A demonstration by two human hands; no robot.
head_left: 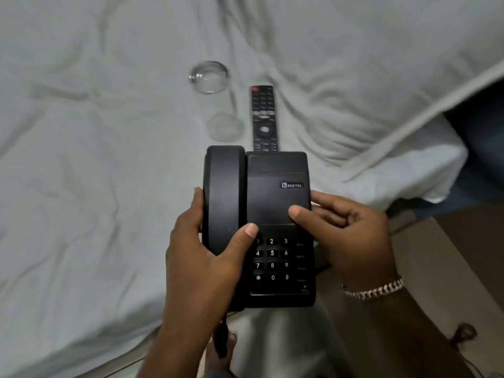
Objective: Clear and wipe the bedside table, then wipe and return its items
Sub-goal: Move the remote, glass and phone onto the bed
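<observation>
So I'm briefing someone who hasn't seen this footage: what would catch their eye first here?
A black desk phone fills the centre, gripped at its sides by the left hand and right hand over a rumpled white bedsheet. Just beyond it lie a black remote and a clear glass on its side. A silver chain bracelet circles the right wrist.

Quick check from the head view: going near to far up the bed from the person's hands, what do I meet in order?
Left hand and right hand gripping the black telephone → TV remote, its near end at the phone's far edge → glass lying on its side on the white bedsheet.
</observation>
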